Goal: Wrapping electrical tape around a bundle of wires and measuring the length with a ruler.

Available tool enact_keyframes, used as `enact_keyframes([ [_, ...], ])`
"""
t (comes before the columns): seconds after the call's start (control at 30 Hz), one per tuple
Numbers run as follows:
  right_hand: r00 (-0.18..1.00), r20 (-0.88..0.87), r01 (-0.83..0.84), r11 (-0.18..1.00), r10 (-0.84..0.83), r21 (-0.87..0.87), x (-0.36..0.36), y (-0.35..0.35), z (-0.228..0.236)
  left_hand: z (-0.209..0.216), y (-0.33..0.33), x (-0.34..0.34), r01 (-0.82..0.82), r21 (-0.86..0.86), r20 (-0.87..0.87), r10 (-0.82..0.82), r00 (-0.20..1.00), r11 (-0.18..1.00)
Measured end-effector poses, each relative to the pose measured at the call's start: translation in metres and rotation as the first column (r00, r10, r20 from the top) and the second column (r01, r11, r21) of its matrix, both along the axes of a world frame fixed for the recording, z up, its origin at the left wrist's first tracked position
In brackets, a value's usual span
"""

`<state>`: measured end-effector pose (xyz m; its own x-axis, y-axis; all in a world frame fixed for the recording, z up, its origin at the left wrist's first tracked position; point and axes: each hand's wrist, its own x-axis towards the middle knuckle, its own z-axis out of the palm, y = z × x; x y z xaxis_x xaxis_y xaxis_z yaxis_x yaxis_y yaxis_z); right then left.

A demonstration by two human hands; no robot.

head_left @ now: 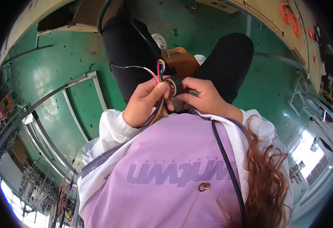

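Near the lilac shirt (174, 140), the left hand (145, 100) pinches the multicoloured wire bundle (160, 70); the right hand (206, 97) reaches the black tape roll (178, 86) beside it, how firmly I can't tell. Strands are gathered, visible lengths bare, so wrapping seems mostly left.

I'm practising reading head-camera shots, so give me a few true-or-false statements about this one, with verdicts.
1. The left hand holds a bundle of coloured wires. True.
2. The black tape roll lies on the floor. False: it is up between the two hands, by the fingers of the right hand.
3. The jacket sleeves are white. True.
4. The red loop handles are at the picture's lower left. False: they are at the upper right.
5. The trousers are black. True.
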<state>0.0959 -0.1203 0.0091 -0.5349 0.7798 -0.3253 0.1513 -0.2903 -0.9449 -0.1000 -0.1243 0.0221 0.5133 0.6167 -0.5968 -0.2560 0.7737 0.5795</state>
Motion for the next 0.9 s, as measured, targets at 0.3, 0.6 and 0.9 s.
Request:
enact_keyframes([
  [0.3, 0.936, 0.346, -0.236, 0.847, 0.066, 0.477, 0.014, 0.020, 0.010, -0.013, -0.005, 0.015, 0.120, 0.050, -0.162, -0.111, 0.981, 0.992],
  [0.6, 0.970, 0.189, -0.168, 0.984, 0.154, 0.060, 0.015, 0.050, -0.018, -0.017, -0.025, 0.022, 0.148, 0.192, -0.234, -0.101, 0.967, 0.970],
  [0.9, 0.973, -0.091, 0.170, 0.927, -0.212, -0.336, 0.005, 0.001, -0.011, -0.012, -0.006, 0.016, -0.017, 0.123, -0.227, 0.045, 0.973, 0.992],
])
